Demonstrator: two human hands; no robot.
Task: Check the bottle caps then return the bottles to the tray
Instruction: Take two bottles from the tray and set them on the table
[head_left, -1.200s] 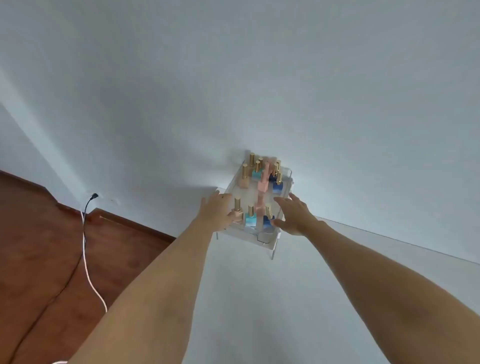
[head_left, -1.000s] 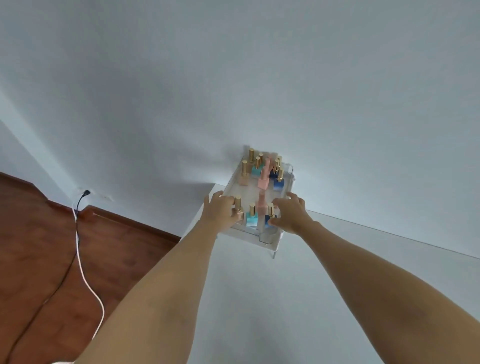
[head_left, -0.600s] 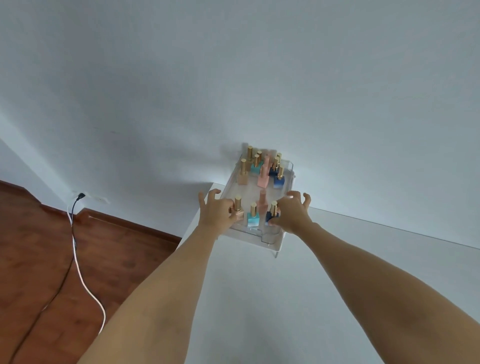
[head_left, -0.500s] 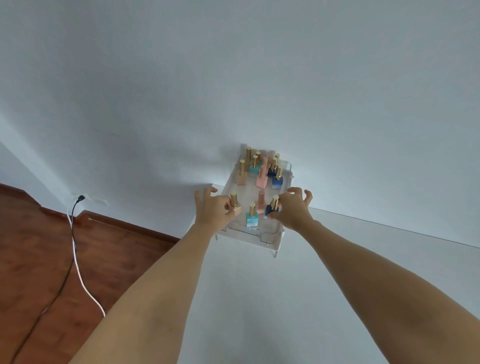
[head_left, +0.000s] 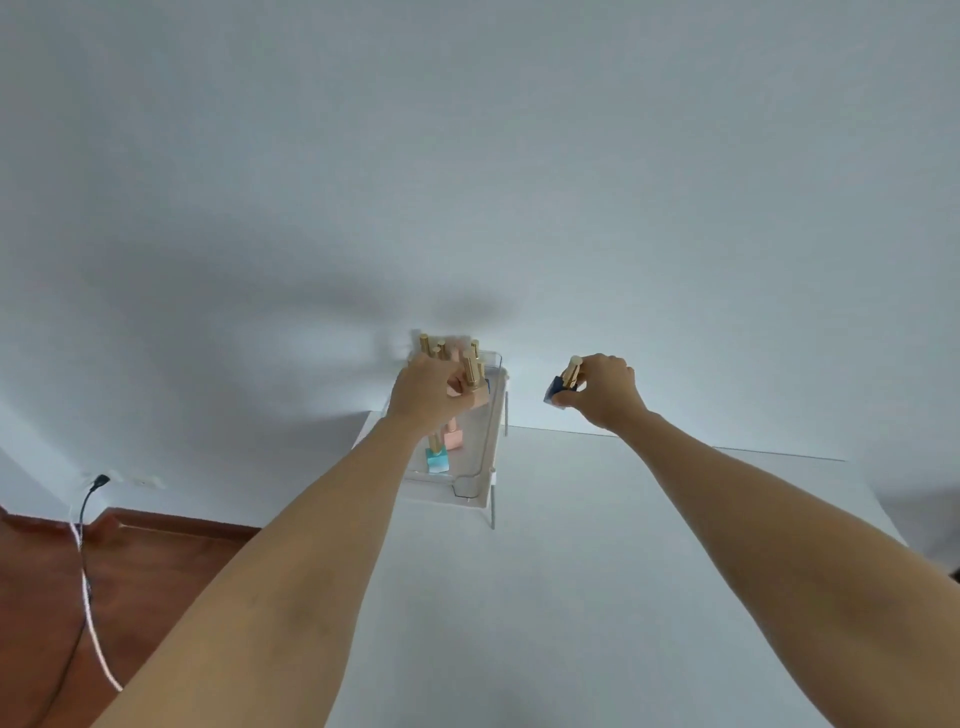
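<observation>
At the far left corner of a white surface (head_left: 597, 597), against a pale wall, a clear tray (head_left: 478, 480) stands raised on thin legs. Small square bottles with tall gold caps stand inside it. A teal bottle (head_left: 437, 459) and a pink bottle (head_left: 453, 437) sit upright near the tray's front; several more crowd the back, partly hidden.

Both bare arms reach forward. The left hand (head_left: 423, 395) is over the middle of the tray, its grip pinching a peach bottle (head_left: 474, 387) by the base of its gold cap. The bottle looks lifted clear of the tray floor, though the hand hides its underside. Holding it there probably lets the fingers twist the cap to test it.

The right hand (head_left: 602, 392) is held off to the right of the tray, above the surface and well apart from the other hand. Its grip is pressed around a dark blue bottle (head_left: 557, 392), fingers on the cap and thumb under the body, with the bottle tilted so its cap leans away. That hold suits feeling whether the cap is tight.

The task seems to be at an early step: two bottles are out for checking, and the rest wait in the tray. A loose cap on the tilted bottle could leak.

On the left, a wooden floor (head_left: 156, 571) shows, with a white cable (head_left: 85, 587) running to a wall socket.
</observation>
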